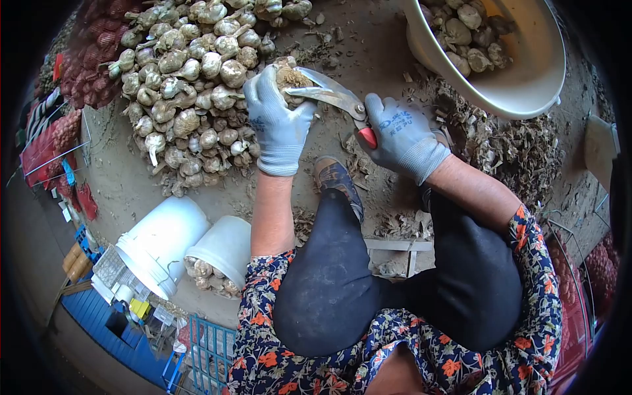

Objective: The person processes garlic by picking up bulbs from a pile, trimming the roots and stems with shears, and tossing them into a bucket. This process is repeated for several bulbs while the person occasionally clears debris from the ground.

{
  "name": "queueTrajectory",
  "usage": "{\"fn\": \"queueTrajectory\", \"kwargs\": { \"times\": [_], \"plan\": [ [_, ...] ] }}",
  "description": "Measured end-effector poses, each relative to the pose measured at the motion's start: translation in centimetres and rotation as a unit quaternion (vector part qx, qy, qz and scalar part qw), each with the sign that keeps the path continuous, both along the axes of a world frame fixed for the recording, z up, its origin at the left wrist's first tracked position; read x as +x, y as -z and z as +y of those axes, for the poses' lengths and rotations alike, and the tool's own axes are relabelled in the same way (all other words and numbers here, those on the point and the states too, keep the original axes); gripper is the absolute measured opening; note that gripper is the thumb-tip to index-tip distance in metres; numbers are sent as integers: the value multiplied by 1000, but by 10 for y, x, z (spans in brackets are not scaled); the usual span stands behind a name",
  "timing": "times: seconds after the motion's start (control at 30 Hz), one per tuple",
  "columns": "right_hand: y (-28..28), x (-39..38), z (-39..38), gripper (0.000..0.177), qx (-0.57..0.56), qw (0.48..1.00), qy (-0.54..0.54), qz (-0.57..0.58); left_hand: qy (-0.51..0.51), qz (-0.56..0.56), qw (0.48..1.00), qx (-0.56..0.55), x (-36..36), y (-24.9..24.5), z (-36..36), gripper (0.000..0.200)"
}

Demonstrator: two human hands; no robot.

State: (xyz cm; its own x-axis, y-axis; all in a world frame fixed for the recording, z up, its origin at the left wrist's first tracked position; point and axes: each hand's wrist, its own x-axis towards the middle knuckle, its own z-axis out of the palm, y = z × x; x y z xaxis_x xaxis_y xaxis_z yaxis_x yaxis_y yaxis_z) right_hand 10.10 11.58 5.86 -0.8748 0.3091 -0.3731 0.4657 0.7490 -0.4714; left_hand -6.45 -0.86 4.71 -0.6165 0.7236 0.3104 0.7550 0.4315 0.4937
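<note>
The person sits low on the dirt floor, knees bent, both bare forearms reaching forward over the legs. The left hand, in a grey knit glove, is raised with its fingers curled up and closed around a garlic bulb, so the bulb sits at the top of the fist, just in front of the big garlic pile. The right hand, gloved the same way, is bent at the wrist and turned inward toward the left; it is wrapped around the red-tipped handles of a pair of shears. The blades slant up and across to the bulb and meet it at its right side. How far apart the blades stand at the bulb, I cannot tell.

A patterned shoe shows on the ground just below the two hands. Off to the right, a pale basin holds more garlic, with a heap of dry trimmings beneath it. Near the person's left elbow lie two white buckets, tipped on their sides, garlic showing at the mouth of the nearer one.
</note>
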Motion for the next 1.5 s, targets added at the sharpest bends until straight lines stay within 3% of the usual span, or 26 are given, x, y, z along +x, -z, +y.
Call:
{"fn": "queueTrajectory", "kwargs": {
  "times": [0.17, 0.27, 0.37, 0.43, 0.5, 0.6, 0.8, 0.87, 0.9, 0.97, 1.03, 1.13, 1.17, 1.2, 1.23, 1.27, 1.3, 1.33, 1.43, 1.5],
  "plan": [
    [22, 4, 5, 33, -81, 997, 0, 16, -1, 4, 1000, 5, 1, 7, 4, 65],
    [18, 1, 11, 29, -136, 988, 46, -61, -13, -39, 999, -2, 11, 11, 8, 66],
    [32, 12, 8, 30, -118, 991, 48, -51, -58, -113, 992, -16, 9, 21, 8, 66],
    [31, 19, 9, 30, -96, 994, 39, -44, -60, -101, 992, -40, 2, 30, 4, 72],
    [32, 24, 8, 31, -78, 995, 35, -44, -26, -135, 990, 27, 6, 28, 8, 84],
    [33, 22, 6, 32, -42, 999, 26, -2, -34, -196, 980, 13, 20, 23, 10, 96],
    [29, 16, 9, 34, -22, 999, 17, -25, -11, -132, 991, -5, 32, 31, 15, 104],
    [42, 23, 8, 34, -159, 982, 85, -61, -39, -123, 992, -16, 33, 30, 18, 103],
    [52, 27, 7, 34, -161, 983, 76, -52, -23, -27, 999, -8, 31, 21, 26, 100],
    [70, 38, 5, 35, -208, 967, 144, -17, -31, -163, 986, 20, 34, -8, 44, 99],
    [69, 38, 4, 36, -197, 967, 153, -62, 158, -23, 975, 158, 28, -25, 78, 97],
    [61, 37, 4, 37, -233, 959, 116, -108, 199, -12, 966, 166, -3, -34, 99, 92],
    [61, 39, 4, 37, -231, 961, 113, -106, 153, -257, 952, 58, -29, -16, 78, 91],
    [64, 41, 4, 38, -228, 963, 106, -100, -12, 37, 998, 41, -50, -13, 71, 90],
    [66, 41, 4, 38, -226, 964, 102, -94, -227, -21, 970, -89, -68, -4, 55, 90],
    [58, 37, 7, 39, -233, 959, 107, -120, -309, -81, 932, -169, -75, 1, 37, 82],
    [59, 36, 7, 39, -236, 958, 110, -123, -315, 27, 909, -271, -92, 39, 13, 90],
    [60, 35, 6, 38, -247, 953, 105, -138, -311, 53, 885, -343, -97, 48, 6, 90],
    [63, 28, 6, 37, -246, 957, 67, -140, -284, 112, 911, -279, -104, 63, -7, 85],
    [59, 28, 4, 36, -241, 961, 49, -129, -273, 72, 924, -257, -102, 61, -15, 83]
  ]
}}
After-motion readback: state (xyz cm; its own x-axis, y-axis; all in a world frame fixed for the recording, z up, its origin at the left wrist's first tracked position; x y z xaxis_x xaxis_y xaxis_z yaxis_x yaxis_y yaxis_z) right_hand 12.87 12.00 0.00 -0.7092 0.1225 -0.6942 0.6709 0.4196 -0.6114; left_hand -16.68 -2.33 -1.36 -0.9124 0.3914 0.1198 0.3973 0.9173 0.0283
